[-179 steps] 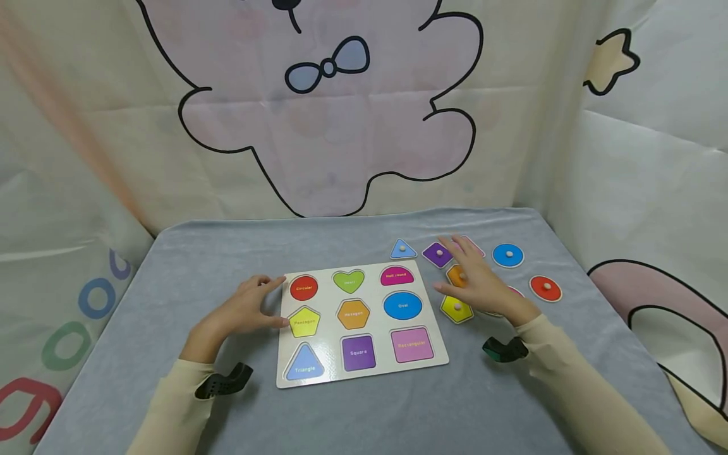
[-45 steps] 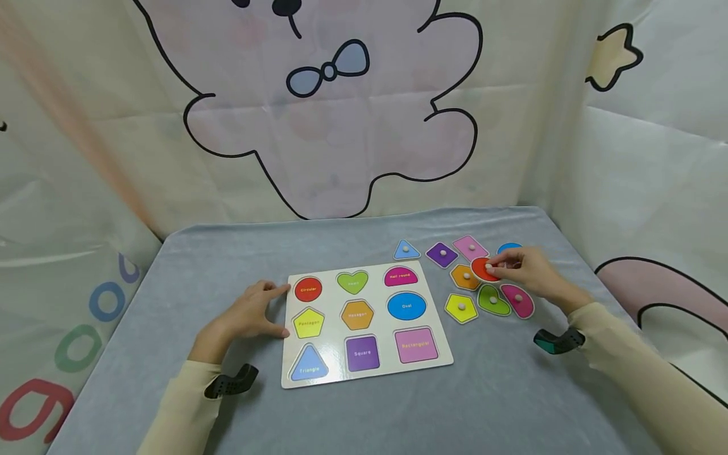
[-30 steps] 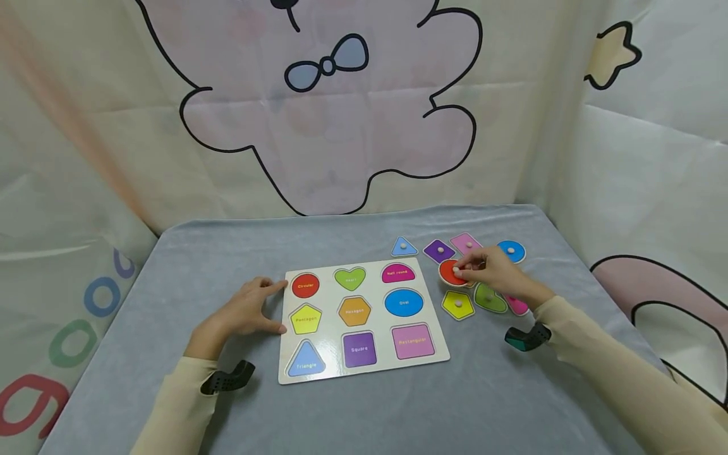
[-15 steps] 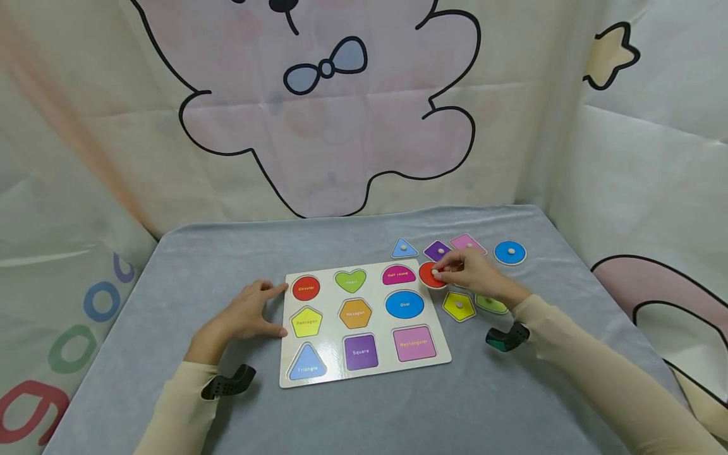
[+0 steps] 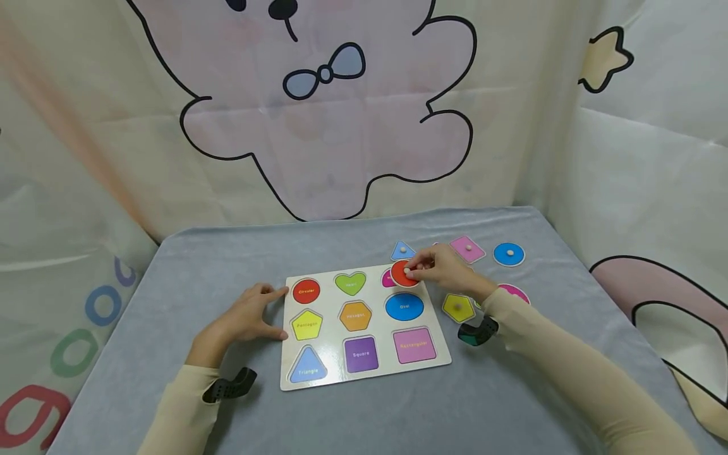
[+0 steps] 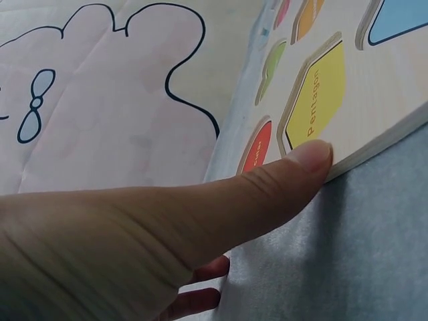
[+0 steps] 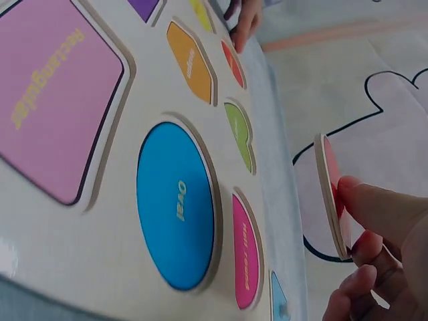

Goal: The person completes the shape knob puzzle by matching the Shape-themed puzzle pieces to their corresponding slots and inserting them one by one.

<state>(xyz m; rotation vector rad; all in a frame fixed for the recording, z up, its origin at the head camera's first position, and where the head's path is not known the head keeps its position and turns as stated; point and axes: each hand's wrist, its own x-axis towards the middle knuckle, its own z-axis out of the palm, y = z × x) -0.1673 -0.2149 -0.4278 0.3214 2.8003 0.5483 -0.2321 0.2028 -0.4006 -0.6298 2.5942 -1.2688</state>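
Note:
My right hand (image 5: 440, 268) pinches a red round puzzle piece (image 5: 401, 274) by its small knob. In the head view the piece overlaps the half-round recess at the board's upper right; the right wrist view shows it raised off the board, tilted on edge. The white puzzle board (image 5: 332, 376) lies flat, with labelled coloured recesses such as the red circular one (image 5: 306, 291) and the blue oval one (image 5: 404, 307). At the board's left edge rests my left hand (image 5: 244, 316), thumb and index finger spread along it. Its thumb (image 6: 311, 157) touches the edge beside the yellow pentagon recess (image 6: 317, 93).
Right of the board lie loose knobbed pieces: a yellow pentagon (image 5: 458, 308), a pink rectangle (image 5: 467, 249), a blue oval (image 5: 509, 254) and a partly covered magenta one (image 5: 514, 292). A light blue triangle (image 5: 402, 250) lies behind the board. Grey cloth (image 5: 364, 417) covers the table.
My right hand reached over the loose pieces, took the red round piece and carried it left, from above the other pieces to over the board's upper right corner. The left hand stays at the board's edge.

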